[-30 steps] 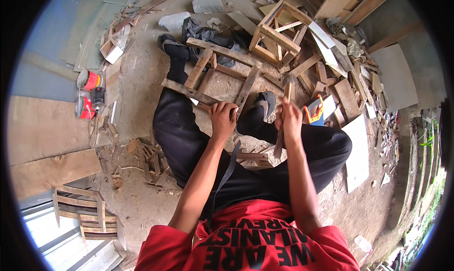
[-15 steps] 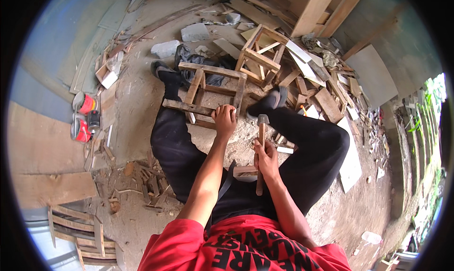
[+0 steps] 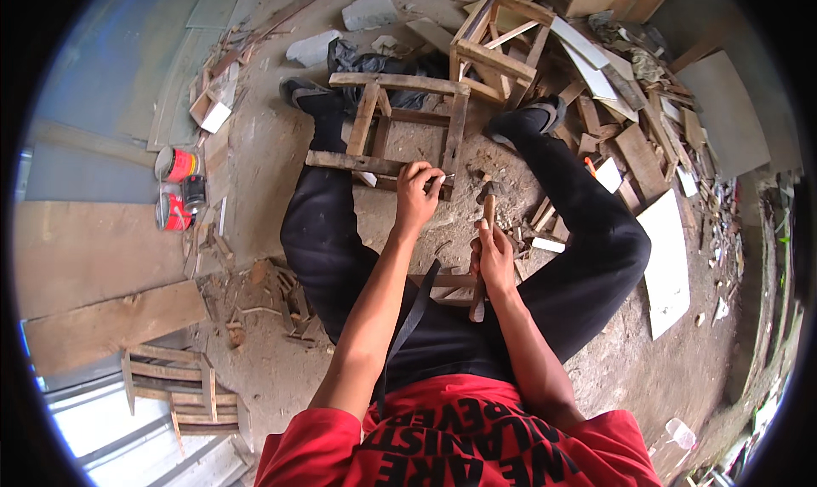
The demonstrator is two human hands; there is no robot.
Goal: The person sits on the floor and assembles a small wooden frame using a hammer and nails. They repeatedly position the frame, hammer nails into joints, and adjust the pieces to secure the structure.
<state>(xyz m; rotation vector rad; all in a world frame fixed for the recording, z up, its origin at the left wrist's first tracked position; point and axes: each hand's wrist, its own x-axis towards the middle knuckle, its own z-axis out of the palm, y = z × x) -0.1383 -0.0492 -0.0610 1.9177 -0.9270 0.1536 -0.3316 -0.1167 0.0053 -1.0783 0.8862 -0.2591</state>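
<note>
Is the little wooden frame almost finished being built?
Partly. The wooden frame between the feet already has its rails and slats joined into a box shape. Right now the left hand pinches a nail against the front rail, and the right hand grips a hammer raised beside it. That nail is not yet driven in; no top surface shows.

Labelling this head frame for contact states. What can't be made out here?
- Nail tip against the wooden frame: too small, and the left hand fingers cover it.
- Hammer grip: the right hand wraps the handle, hiding the part beneath.
- Whether the hammer head touches anything: too small to tell.
- Scrap pile at right: bent and blurred by the fisheye rim.
- Red cans: contents not visible.
</note>
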